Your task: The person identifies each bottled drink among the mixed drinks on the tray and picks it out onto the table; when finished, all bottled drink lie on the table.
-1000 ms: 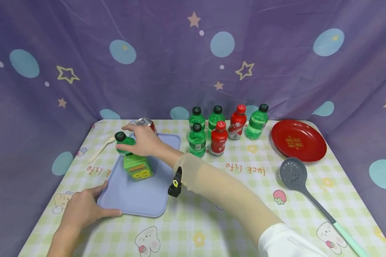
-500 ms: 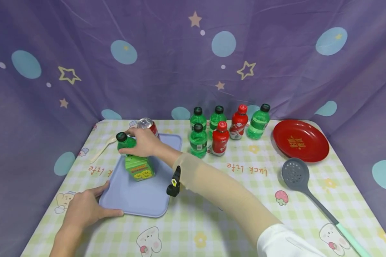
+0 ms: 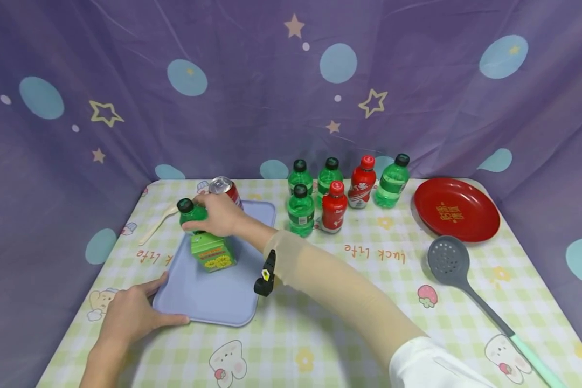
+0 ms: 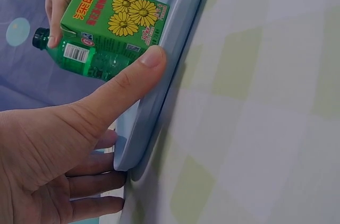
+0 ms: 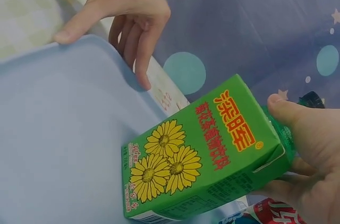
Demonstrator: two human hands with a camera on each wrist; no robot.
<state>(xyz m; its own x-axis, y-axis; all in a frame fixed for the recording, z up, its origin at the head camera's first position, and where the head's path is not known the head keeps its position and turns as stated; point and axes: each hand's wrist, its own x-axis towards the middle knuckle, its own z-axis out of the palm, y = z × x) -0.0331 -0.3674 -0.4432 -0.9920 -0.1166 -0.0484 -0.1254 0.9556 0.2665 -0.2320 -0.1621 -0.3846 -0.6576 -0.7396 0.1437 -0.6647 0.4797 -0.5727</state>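
In the head view, my right hand (image 3: 218, 214) holds a green bottle with a black cap (image 3: 194, 213) around its upper part, at the far left of the light-blue tray (image 3: 203, 296). Directly in front of that bottle stands a green drink carton (image 3: 213, 254) with yellow flowers, upright on the tray. My left hand (image 3: 134, 312) holds the tray's near left corner, thumb on the front rim and fingers along the left side. The left wrist view shows the thumb (image 4: 127, 83) against the rim. A red can with a silver top (image 3: 226, 189) stands behind my right hand.
Green bottles (image 3: 300, 213) and red bottles (image 3: 333, 210) stand in a group at the back middle. To the right are a red plate (image 3: 456, 210) and a grey slotted ladle (image 3: 448, 261) with a mint handle. A pale spoon (image 3: 157, 225) lies left of the tray.
My right hand's thumb and fingers, spread wider a second ago, have closed in around the green bottle. The left hand stays at the tray corner; the whole view has shifted slightly.
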